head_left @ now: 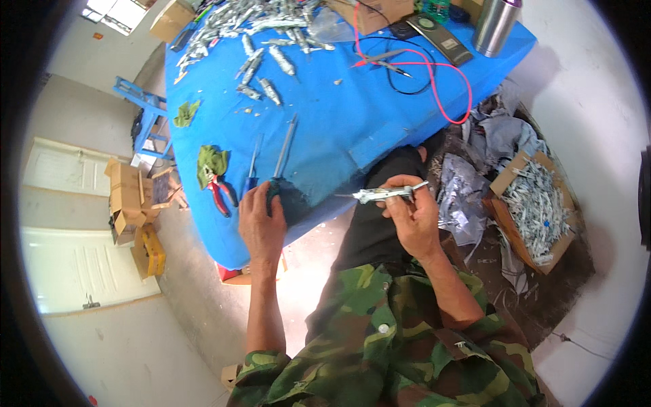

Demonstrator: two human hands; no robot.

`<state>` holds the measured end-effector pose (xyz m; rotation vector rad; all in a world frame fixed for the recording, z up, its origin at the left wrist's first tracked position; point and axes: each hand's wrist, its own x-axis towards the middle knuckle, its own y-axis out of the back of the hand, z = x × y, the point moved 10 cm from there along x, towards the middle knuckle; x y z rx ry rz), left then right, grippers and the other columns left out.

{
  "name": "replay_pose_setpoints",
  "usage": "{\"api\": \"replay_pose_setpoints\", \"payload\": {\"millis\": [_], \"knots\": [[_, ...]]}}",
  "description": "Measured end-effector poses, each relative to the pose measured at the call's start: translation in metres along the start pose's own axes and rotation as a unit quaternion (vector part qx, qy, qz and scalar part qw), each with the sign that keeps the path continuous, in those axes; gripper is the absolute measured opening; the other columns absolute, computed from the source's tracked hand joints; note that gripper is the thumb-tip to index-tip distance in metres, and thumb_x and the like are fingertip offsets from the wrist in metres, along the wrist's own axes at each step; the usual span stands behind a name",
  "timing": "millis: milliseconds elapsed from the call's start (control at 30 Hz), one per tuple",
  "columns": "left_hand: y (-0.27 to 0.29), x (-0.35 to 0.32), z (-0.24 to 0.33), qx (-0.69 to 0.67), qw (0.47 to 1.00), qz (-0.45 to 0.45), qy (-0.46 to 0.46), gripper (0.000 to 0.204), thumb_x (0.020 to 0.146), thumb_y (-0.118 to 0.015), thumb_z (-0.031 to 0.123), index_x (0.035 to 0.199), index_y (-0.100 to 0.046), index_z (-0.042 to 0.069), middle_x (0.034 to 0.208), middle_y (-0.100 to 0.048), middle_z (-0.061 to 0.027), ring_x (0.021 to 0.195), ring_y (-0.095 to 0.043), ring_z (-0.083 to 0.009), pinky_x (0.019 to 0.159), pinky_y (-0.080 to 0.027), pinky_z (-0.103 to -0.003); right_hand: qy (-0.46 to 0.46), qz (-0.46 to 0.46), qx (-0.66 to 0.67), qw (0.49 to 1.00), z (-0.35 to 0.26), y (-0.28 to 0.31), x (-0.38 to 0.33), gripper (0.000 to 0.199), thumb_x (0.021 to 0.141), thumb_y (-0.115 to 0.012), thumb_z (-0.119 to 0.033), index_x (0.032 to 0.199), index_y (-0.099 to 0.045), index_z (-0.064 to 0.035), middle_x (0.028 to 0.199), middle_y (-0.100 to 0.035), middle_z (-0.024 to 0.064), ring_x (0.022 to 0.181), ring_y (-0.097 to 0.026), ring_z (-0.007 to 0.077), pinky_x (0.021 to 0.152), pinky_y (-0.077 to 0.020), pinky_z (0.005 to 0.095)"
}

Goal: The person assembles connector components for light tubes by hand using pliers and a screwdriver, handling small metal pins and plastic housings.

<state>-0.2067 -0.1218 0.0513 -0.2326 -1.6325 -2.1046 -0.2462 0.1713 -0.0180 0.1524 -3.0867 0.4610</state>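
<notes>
My right hand (412, 216) is closed around a slim silver-white metal part (380, 195), with a thin rod pointing left from its end. It is held level just off the table's near edge, above my dark trouser leg. At the front of the blue-covered table, the fingers of my left hand (261, 220) are curled round the dark green handle of a long screwdriver (285, 149), whose shaft lies pointing away from me. Close by on its left lies a shorter screwdriver (254, 159) with a blue handle. Red-handled pliers (219, 193) rest by a green cloth (213, 161).
A heap of similar metal parts (237, 27) covers the far table (319, 122). Meter leads (434, 74), a meter (441, 41) and a steel flask (497, 27) stand at far right. Below on the right, a cardboard box (505, 220) holds many parts. A blue chair (146, 108) stands left.
</notes>
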Motion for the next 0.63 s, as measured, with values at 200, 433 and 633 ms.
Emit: {"api": "replay_pose_setpoints", "payload": {"millis": [200,433,633], "knots": [[0.024,-0.001,-0.049,-0.053,0.995,0.049,0.065,0.027,0.093,-0.076,0.017,0.115,-0.073,0.002,0.11,-0.071,-0.0161,0.1,-0.067,-0.0323,0.087,-0.053,-0.041,-0.069,-0.01,-0.026,0.997,0.014,-0.001,0.0,0.023,0.099,-0.061,-0.01,0.119,-0.058,-0.0003,0.092,-0.064,0.0041,0.075,-0.065,0.0095,0.066,-0.0533,0.0242],[0.043,0.009,-0.158,0.04,0.979,0.05,0.195,0.045,0.095,-0.071,0.041,0.116,-0.073,0.001,0.11,-0.074,-0.0171,0.095,-0.07,-0.0302,0.081,-0.054,-0.043,-0.107,-0.043,-0.028,0.993,0.028,-0.011,-0.003,0.02,0.098,-0.06,-0.01,0.115,-0.058,0.0,0.08,-0.061,0.0019,0.069,-0.06,0.0076,0.061,-0.0499,0.0254],[0.0,0.018,-0.227,0.034,0.959,-0.063,0.276,0.06,0.09,-0.073,0.054,0.121,-0.073,0.002,0.099,-0.077,-0.0173,0.092,-0.074,-0.0301,0.081,-0.056,-0.038,-0.106,-0.075,-0.078,0.988,0.033,-0.016,-0.006,0.021,0.097,-0.061,-0.009,0.116,-0.059,-0.001,0.08,-0.062,0.0028,0.068,-0.06,0.0082,0.061,-0.0499,0.0262]]}}
